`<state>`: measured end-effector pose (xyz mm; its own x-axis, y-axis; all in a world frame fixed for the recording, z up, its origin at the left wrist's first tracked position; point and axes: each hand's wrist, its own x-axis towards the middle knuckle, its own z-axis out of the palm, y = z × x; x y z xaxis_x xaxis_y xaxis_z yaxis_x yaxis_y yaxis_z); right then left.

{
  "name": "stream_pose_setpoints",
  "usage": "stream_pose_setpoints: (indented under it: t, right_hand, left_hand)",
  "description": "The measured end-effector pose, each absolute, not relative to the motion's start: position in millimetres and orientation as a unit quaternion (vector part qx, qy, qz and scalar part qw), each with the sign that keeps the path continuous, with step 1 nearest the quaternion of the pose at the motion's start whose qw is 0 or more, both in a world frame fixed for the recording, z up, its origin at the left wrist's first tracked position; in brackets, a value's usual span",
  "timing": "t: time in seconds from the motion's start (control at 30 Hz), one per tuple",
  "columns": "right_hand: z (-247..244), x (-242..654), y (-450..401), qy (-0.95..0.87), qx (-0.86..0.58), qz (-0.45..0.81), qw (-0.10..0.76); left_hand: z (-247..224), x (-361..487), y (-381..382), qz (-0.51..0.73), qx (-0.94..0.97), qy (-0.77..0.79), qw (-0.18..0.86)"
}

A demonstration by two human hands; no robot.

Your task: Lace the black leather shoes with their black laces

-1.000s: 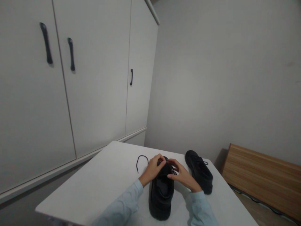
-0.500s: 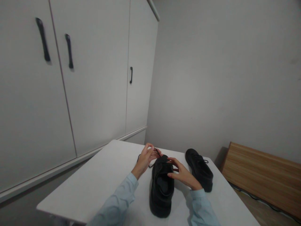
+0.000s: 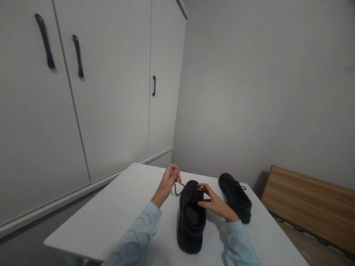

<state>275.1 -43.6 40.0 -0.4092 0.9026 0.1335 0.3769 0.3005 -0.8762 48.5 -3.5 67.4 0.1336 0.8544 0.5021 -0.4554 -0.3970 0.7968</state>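
Observation:
A black lace-up shoe (image 3: 191,231) stands upright on the white table (image 3: 111,214), its toe pointing away from me. Off the toe's left side, my left hand (image 3: 171,177) is closed on a black shoelace (image 3: 177,193) that runs from the shoe's front. My right hand (image 3: 212,202) grips the right side of the opening, thumb inside the collar and fingers on the tongue and eyelet area. Farther right sits a second black shoe (image 3: 235,197), its lace tied in a bow, touched by neither hand.
White cabinets (image 3: 116,92) with dark handles line the left side behind the table. A grey wall (image 3: 249,92) rises at the back. To the right of the table is a wooden panel (image 3: 307,207), with a cable (image 3: 299,229) along its lower edge.
My left hand has moved up and left, away from the shoe's front, drawing the lace with it. My right hand keeps its hold on the shoe. The view has shifted slightly.

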Motion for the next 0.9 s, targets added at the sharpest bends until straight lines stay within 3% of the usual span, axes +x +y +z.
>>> stream_pose_setpoints:
  t: [0.17,0.43,0.57,0.9]
  right_hand:
    - [39,275,-43,-0.737,-0.426,0.405,0.333]
    - [43,274,-47,-0.743,-0.436,0.382,0.334]
    - [49,268,-49,-0.761,-0.407,0.335,0.378]
    - [51,243,-52,-0.767,-0.407,0.278,0.41]
  left_hand:
    - [65,40,1,0.596,0.609,0.213,0.478]
    - [64,27,1,0.412,0.774,0.266,0.402]
    - [61,28,0,0.357,0.806,0.269,0.387]
    - [61,31,-3,0.328,0.822,0.281,0.371]
